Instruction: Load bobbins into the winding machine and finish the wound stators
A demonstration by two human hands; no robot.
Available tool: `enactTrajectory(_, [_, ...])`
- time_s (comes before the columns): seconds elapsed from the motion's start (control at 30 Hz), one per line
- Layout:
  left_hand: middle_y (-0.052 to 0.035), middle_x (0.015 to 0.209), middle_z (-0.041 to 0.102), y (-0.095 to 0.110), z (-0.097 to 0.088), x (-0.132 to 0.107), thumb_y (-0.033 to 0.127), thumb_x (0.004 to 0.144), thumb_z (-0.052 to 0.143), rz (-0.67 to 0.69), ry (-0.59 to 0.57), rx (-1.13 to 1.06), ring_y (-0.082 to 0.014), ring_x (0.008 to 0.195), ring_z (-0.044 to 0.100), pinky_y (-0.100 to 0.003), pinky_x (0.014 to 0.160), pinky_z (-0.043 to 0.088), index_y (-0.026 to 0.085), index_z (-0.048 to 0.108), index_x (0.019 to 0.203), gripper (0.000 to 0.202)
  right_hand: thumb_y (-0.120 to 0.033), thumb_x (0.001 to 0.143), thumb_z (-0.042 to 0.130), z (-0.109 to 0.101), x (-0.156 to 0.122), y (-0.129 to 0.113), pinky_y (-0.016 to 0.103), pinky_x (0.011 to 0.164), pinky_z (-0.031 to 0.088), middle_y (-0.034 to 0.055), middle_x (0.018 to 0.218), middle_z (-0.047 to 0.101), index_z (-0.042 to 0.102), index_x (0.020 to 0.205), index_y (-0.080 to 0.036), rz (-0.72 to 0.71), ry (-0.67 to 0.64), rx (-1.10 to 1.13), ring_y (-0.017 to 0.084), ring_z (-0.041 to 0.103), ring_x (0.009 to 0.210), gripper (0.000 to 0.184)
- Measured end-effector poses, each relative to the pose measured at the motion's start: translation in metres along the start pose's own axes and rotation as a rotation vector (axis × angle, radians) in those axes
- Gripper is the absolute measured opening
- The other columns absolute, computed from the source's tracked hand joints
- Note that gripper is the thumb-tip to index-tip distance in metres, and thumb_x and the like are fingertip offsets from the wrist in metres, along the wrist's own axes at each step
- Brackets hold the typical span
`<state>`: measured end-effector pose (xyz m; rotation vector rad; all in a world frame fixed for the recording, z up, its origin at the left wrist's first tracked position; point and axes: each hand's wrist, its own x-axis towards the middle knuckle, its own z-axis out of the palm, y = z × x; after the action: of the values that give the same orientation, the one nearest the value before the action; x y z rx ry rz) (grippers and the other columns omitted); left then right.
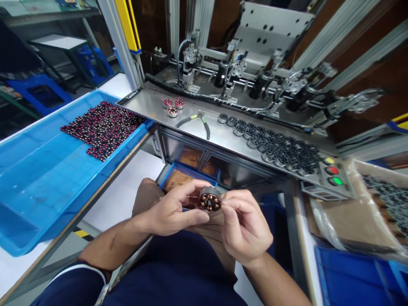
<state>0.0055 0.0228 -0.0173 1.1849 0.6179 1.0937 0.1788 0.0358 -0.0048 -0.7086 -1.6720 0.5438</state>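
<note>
Above my lap, a motor stator (210, 198) wound with copper wire is held between my two hands. My left hand (174, 208) grips its left side with thumb and fingers, and thin wire ends stick out there. On the other side, my right hand (244, 223) is closed in a pinch against the stator's right edge, with a fine wire running at its fingertips. Cutting pliers (200, 115) with black and green handles lie spread on the metal shelf. Near them sit three wound stators (172, 111), red and copper coloured.
A blue tray (41, 204) at left bears many wound stators (103, 127). Dark unwound cores (270, 142) stand in rows on the metal shelf (153, 104), before the winding machine (236, 68). A button box (334, 174) and a plastic-lined carton (353, 221) are at right.
</note>
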Motion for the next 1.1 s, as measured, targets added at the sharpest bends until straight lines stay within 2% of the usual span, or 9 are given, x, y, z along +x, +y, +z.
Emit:
enactTrajectory(0.13, [-0.0024, 0.089, 0.064, -0.001, 0.0, 0.004, 0.029, 0.091, 0.062, 0.034, -0.014, -0.094, -0.0112, 0.075, 0.066, -0.021, 0.068, 0.056, 0.021, 0.058, 0.121, 0.032, 0.001, 0.083, 0.057, -0.005, 0.003, -0.002, 0.029, 0.062, 0.049, 0.0029, 0.079, 0.061, 0.061, 0.089, -0.017, 0.006, -0.052, -0.02, 0.014, 0.059, 0.072, 0.02])
enactTrajectory(0.33, [-0.0048, 0.085, 0.067, -0.007, 0.003, 0.007, 0.032, 0.091, 0.061, 0.037, -0.074, -0.226, -0.0138, 0.074, 0.069, -0.022, 0.065, 0.056, 0.022, 0.054, 0.131, 0.042, 0.002, 0.083, 0.058, -0.009, 0.005, -0.005, 0.027, 0.065, 0.048, 0.0032, 0.08, 0.062, 0.062, 0.087, -0.015, 0.026, -0.076, -0.074, 0.013, 0.059, 0.074, 0.018])
enactTrajectory(0.4, [-0.0066, 0.092, 0.067, -0.007, 0.001, 0.007, 0.035, 0.09, 0.062, 0.048, -0.102, -0.262, -0.0153, 0.077, 0.069, -0.023, 0.065, 0.057, 0.024, 0.054, 0.132, 0.044, 0.002, 0.083, 0.058, -0.01, 0.006, -0.006, 0.027, 0.065, 0.048, 0.0028, 0.079, 0.062, 0.062, 0.086, -0.015, 0.038, -0.07, -0.084, 0.012, 0.058, 0.074, 0.017])
enactTrajectory(0.53, [-0.0114, 0.129, 0.055, 0.0, -0.001, 0.005, 0.028, 0.089, 0.064, 0.121, -0.075, -0.24, -0.0193, 0.096, 0.068, -0.03, 0.076, 0.059, 0.024, 0.066, 0.117, 0.029, 0.0, 0.085, 0.059, -0.013, 0.008, -0.008, 0.027, 0.065, 0.047, 0.0017, 0.075, 0.062, 0.063, 0.082, -0.015, 0.096, -0.069, -0.07, 0.012, 0.058, 0.072, 0.016])
enactTrajectory(0.63, [-0.0092, 0.127, 0.058, 0.004, 0.001, 0.004, 0.019, 0.085, 0.069, 0.183, -0.023, -0.224, -0.0212, 0.11, 0.063, -0.037, 0.095, 0.054, 0.021, 0.068, 0.105, 0.02, -0.001, 0.085, 0.058, -0.014, 0.01, -0.01, 0.027, 0.064, 0.047, 0.0013, 0.073, 0.061, 0.063, 0.08, -0.016, 0.135, -0.089, -0.025, 0.011, 0.058, 0.07, 0.016])
enactTrajectory(0.77, [-0.0051, 0.124, 0.064, 0.003, 0.008, 0.004, 0.014, 0.074, 0.079, 0.222, 0.033, -0.329, -0.0235, 0.124, 0.057, -0.042, 0.104, 0.046, 0.025, 0.061, 0.107, 0.039, 0.001, 0.084, 0.057, -0.016, 0.009, -0.009, 0.027, 0.064, 0.049, 0.0014, 0.074, 0.062, 0.063, 0.083, -0.016, 0.067, -0.121, 0.017, 0.012, 0.059, 0.071, 0.018])
enactTrajectory(0.87, [-0.0069, 0.124, 0.063, 0.0, 0.011, 0.003, 0.026, 0.065, 0.087, 0.101, 0.077, -0.325, -0.0219, 0.12, 0.059, -0.033, 0.098, 0.05, 0.023, 0.057, 0.113, 0.057, 0.003, 0.081, 0.059, -0.019, 0.008, -0.007, 0.027, 0.066, 0.052, 0.0032, 0.081, 0.064, 0.063, 0.091, -0.015, -0.039, -0.147, -0.035, 0.013, 0.062, 0.077, 0.021])
enactTrajectory(1.0, [-0.0052, 0.085, 0.07, -0.002, 0.012, 0.001, 0.037, 0.081, 0.073, -0.16, -0.071, -0.302, -0.0132, 0.075, 0.07, -0.021, 0.067, 0.055, 0.016, 0.052, 0.107, 0.039, 0.002, 0.079, 0.061, -0.024, 0.006, -0.003, 0.026, 0.07, 0.054, 0.0042, 0.086, 0.065, 0.062, 0.096, -0.014, -0.118, -0.175, -0.112, 0.013, 0.063, 0.081, 0.023])
enactTrajectory(1.1, [-0.0047, 0.085, 0.071, -0.003, 0.015, 0.0, 0.03, 0.086, 0.069, -0.08, -0.036, -0.307, -0.0152, 0.075, 0.072, -0.022, 0.062, 0.057, 0.018, 0.049, 0.106, 0.031, 0.002, 0.08, 0.06, -0.023, 0.003, -0.003, 0.027, 0.068, 0.053, 0.0032, 0.083, 0.063, 0.063, 0.095, -0.015, -0.089, -0.159, -0.106, 0.013, 0.062, 0.077, 0.023])
